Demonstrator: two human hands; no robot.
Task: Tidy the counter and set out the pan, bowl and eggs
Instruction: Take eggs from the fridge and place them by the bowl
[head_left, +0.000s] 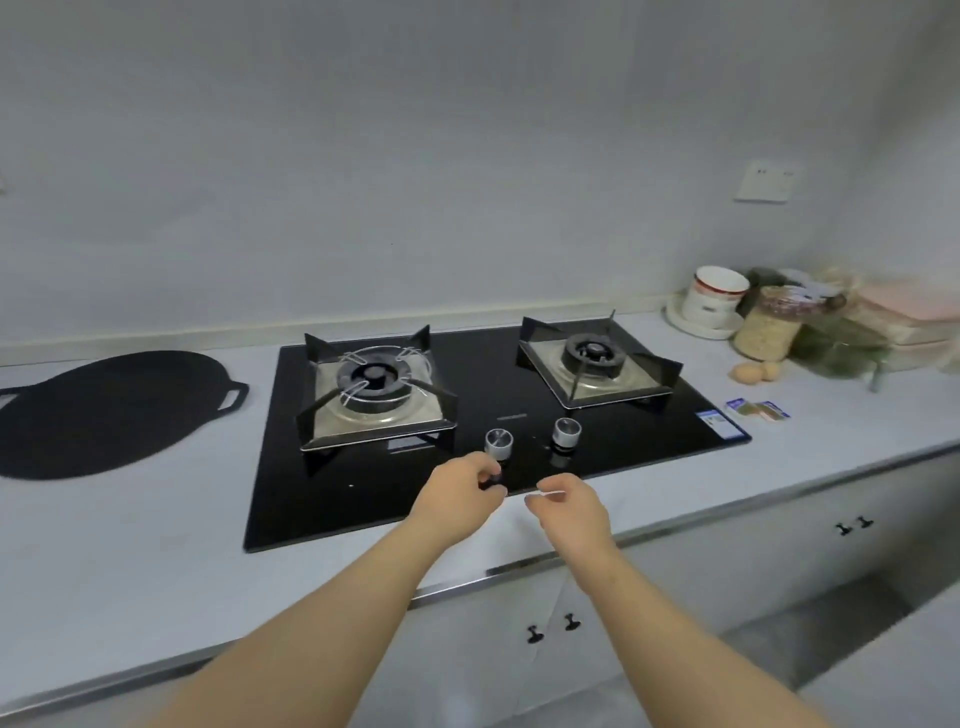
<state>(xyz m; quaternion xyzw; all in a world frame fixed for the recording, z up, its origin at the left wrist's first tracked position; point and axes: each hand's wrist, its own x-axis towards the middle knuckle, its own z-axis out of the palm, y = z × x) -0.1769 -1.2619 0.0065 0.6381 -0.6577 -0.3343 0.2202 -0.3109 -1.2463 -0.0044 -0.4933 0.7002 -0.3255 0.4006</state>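
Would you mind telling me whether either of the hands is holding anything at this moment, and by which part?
The left hand pinches a small dark object at its fingertips; what it is cannot be told. The right hand shows nothing clearly held.

Home kitchen. Shown by: black glass two-burner gas hob (483, 415) set into pale counter (130, 519) at centre, control knobs (498, 441) at front edge. Flat black pan (104, 410) seen at 9 o'clock. Eggs (756, 372), grain jar (766, 327), white crock (714, 299) grouped at 2 o'clock. Cabinet doors (519, 613) with small black pulls fitted below, 6 o'clock. Wall switch (766, 181) mounted at 1 o'clock.
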